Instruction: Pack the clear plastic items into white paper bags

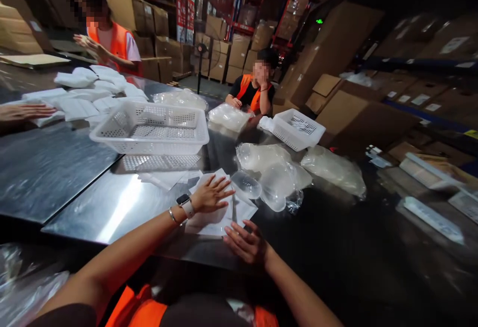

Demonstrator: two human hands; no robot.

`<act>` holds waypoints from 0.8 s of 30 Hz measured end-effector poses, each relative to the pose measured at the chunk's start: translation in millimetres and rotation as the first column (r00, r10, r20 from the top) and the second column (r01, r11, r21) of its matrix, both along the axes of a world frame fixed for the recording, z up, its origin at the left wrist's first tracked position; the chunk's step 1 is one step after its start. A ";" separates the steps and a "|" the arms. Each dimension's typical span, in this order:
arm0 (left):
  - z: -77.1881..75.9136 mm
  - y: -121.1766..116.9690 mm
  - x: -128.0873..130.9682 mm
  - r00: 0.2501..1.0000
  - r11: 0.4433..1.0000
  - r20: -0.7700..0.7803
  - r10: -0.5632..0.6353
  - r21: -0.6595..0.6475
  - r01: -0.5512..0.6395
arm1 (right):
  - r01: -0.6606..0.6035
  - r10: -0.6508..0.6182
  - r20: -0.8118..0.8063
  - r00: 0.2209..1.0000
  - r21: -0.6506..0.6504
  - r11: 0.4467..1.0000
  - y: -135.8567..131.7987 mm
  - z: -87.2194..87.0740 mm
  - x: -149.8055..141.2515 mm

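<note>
My left hand lies flat with fingers spread on a small stack of white flat packets on the shiny metal table. A watch and a bracelet are on that wrist. My right hand rests open at the near edge of the same stack, fingers stretched toward the left. Just beyond the stack lies a clear rounded plastic piece, and behind it sits a heap of clear plastic bags.
A large white mesh basket stands behind the stack; a smaller white basket sits farther right. White packets pile at the far left. Two people in orange vests work across the table; another hand enters at left. Cardboard boxes surround.
</note>
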State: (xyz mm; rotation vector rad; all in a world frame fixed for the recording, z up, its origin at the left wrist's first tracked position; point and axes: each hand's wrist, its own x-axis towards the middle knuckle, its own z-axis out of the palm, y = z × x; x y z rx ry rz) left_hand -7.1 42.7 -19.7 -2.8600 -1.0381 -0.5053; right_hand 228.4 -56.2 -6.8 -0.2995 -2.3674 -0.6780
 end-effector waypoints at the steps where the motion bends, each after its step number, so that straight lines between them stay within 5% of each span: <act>1: 1.8 -0.9 0.0 1.000 1.000 0.005 0.002 -0.007 -0.002 | -0.004 0.004 0.002 1.000 -0.022 1.000 4.3 2.9 3.0; 7: 25.3 -5.4 -12.5 0.998 0.992 0.012 -0.060 -0.112 0.061 | 0.003 0.011 0.217 0.976 -0.065 0.998 60.4 10.1 -4.4; 12: 39.4 -32.3 -72.3 0.998 0.999 0.058 0.028 0.016 -0.029 | -0.087 0.089 0.105 0.991 -0.026 0.996 69.8 9.4 -19.0; 15: 33.6 -61.2 -96.4 0.999 0.996 -0.006 0.042 0.076 -0.042 | -0.089 0.093 0.063 0.994 -0.068 0.994 64.8 7.9 -19.8; 19: 12.5 -88.4 -90.1 0.998 0.999 0.039 -0.044 0.007 0.043 | -0.104 0.102 -0.020 0.995 -0.174 0.979 64.6 -1.1 -16.0; 22: 1.7 -91.7 -77.7 0.963 0.991 0.267 0.015 -0.129 0.021 | -0.140 0.087 -0.144 0.986 -0.414 0.899 65.4 -11.7 -12.4; 24: 1.5 -87.8 -71.8 0.856 0.941 0.477 0.200 -0.338 -0.031 | -0.147 -0.051 -0.269 0.962 -0.665 0.732 64.0 -17.0 -11.6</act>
